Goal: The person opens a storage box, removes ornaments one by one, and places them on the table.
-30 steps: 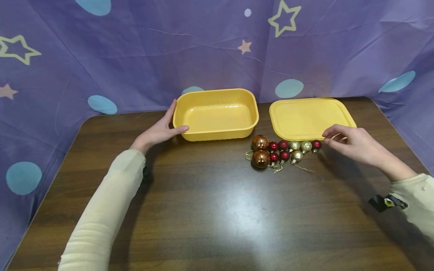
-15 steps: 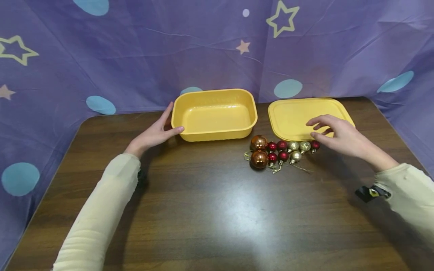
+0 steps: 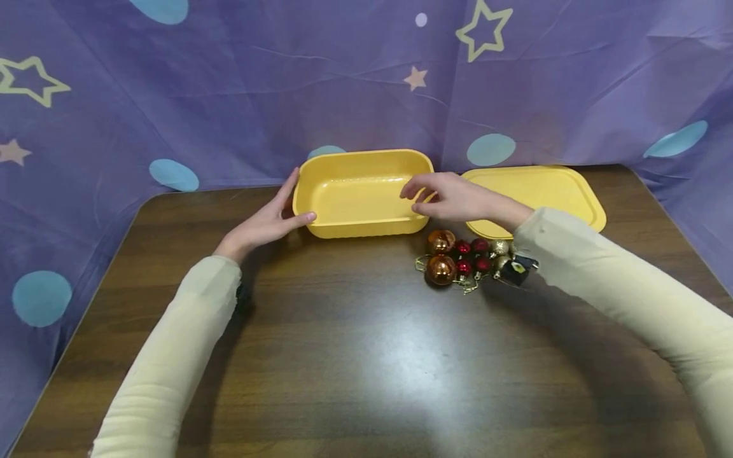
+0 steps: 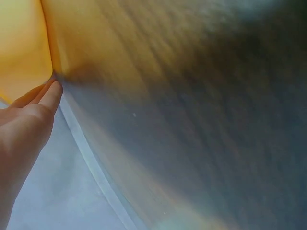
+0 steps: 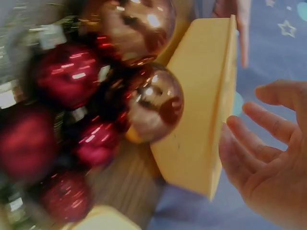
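A yellow rectangular plastic container stands at the table's back with nothing in it. My left hand rests against its left end, the thumb touching the front rim and the straight fingers along the side. Over the container's right end hovers my right hand, its fingers loosely bent around nothing. Below that hand lie two copper baubles, several small red baubles and gold baubles, some partly hidden by the right sleeve. They show large in the right wrist view, with a copper bauble nearest the container.
A yellow lid lies flat to the right of the container, partly covered by the right forearm. The brown wooden table stretches out in front. Behind it hangs a purple cloth with stars and dots.
My right hand has moved left, from the lid's front right corner across the lid to the container's right end. The left hand, container and baubles have stayed in place.
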A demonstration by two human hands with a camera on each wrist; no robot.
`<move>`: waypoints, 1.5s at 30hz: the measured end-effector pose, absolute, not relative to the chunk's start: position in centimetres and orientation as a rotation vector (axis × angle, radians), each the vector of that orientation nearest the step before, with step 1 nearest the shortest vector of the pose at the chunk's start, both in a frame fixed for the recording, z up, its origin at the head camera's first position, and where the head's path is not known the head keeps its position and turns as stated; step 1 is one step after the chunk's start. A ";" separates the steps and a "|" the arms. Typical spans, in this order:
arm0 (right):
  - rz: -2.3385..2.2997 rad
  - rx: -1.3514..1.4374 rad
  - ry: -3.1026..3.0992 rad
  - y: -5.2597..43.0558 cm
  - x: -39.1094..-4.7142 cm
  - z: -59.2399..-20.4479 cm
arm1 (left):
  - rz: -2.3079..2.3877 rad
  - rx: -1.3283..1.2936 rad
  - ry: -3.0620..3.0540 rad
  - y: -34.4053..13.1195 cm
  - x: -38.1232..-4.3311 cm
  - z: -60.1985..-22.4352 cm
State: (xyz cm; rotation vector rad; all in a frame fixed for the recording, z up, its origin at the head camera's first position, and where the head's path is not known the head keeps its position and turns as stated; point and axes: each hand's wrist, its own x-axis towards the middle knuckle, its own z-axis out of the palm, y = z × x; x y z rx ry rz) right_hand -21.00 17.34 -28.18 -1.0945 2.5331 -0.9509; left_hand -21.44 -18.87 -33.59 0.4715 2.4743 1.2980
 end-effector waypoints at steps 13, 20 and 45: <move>-0.646 -1.009 2.316 10.0 -24.0 -29.6 | 1.206 0.424 2.469 -18.1 -21.5 -33.3; -0.734 -0.972 2.226 7.0 -24.4 -30.1 | 1.230 0.438 2.461 -17.8 -21.8 -33.6; -1.212 -0.702 2.301 18.0 -23.3 -27.6 | 1.310 0.431 2.431 -18.9 -19.9 -33.6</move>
